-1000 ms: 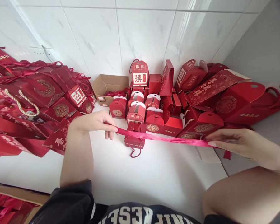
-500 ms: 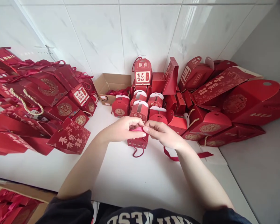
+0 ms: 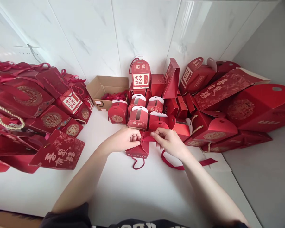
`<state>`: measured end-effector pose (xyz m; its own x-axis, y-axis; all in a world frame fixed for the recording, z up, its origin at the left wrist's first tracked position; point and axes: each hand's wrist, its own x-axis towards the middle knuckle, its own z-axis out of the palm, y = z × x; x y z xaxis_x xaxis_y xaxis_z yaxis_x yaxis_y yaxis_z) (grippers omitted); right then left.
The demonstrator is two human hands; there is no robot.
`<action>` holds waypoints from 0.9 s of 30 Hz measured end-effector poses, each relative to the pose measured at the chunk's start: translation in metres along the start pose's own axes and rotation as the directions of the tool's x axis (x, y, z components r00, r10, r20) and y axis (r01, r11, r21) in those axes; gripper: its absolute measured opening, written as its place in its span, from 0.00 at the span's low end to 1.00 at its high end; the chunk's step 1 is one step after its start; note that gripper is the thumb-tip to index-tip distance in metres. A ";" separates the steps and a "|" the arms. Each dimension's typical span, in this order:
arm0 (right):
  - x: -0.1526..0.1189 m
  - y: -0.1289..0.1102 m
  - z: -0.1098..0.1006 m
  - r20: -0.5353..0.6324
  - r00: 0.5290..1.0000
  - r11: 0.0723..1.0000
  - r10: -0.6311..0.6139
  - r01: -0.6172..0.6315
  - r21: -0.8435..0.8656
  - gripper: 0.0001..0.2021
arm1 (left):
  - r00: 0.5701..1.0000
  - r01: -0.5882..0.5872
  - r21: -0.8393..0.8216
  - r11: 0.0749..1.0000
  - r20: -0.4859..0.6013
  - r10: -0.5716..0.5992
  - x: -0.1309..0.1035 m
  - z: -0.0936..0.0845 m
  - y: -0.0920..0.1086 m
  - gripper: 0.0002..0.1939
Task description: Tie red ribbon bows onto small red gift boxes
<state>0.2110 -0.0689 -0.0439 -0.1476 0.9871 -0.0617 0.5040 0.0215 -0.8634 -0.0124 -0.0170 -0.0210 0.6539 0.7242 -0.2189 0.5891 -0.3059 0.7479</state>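
Observation:
A small red box (image 3: 137,151) with a dark red cord loop at its front stands on the white table. At its top flaps, my left hand (image 3: 126,139) is closed with curled fingers; whatever lies between them is hidden. Pinched in my right hand (image 3: 167,141) is a red ribbon (image 3: 147,138) that reaches across the flaps. The rest of the ribbon curls on the table below my right wrist, its free end out to the right. Several small red boxes (image 3: 138,116) stand just behind the held one.
Red gift boxes (image 3: 51,117) with bows and cords are heaped on the left. Larger red boxes (image 3: 247,106) pile up at right. An open cardboard box (image 3: 106,83) holding red ribbons stands by the tiled wall (image 3: 144,28).
My hands have moved apart, my right one drawing the ribbon rightward across the flaps. The small box's top now shows between them. The camera view has shifted slightly.

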 end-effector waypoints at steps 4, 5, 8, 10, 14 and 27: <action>-0.003 -0.002 -0.001 -0.025 0.999 0.994 -0.028 0.025 -0.104 0.18 | 1.000 0.009 -0.004 1.000 0.021 -0.009 0.001 0.001 -0.001 0.03; -0.004 -0.003 -0.003 -0.041 0.999 0.992 -0.035 0.030 -0.125 0.18 | 1.000 0.013 0.003 1.000 0.021 -0.013 0.000 0.000 0.000 0.03; -0.007 -0.004 -0.008 -0.075 0.996 0.986 -0.047 0.034 -0.161 0.18 | 1.000 0.026 0.020 0.999 0.014 -0.026 -0.002 -0.001 0.002 0.03; -0.007 -0.004 -0.008 -0.076 0.996 0.985 -0.047 0.034 -0.168 0.18 | 0.999 0.032 0.023 0.999 0.013 -0.032 -0.003 -0.001 0.004 0.03; -0.005 -0.006 -0.004 -0.054 0.998 0.982 -0.040 0.030 -0.188 0.16 | 0.998 0.047 0.002 0.999 0.031 -0.047 -0.004 -0.001 0.004 0.03; -0.004 -0.008 0.000 -0.036 0.998 0.975 -0.055 0.046 -0.216 0.15 | 0.998 -0.007 0.069 0.998 -0.060 0.011 -0.002 -0.004 0.004 0.06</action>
<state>0.2077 -0.0728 -0.0365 -0.1445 0.9895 0.0037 0.6684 0.1003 -0.7370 -0.0134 -0.0176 -0.0156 0.6309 0.7564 -0.1730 0.6159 -0.3525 0.7045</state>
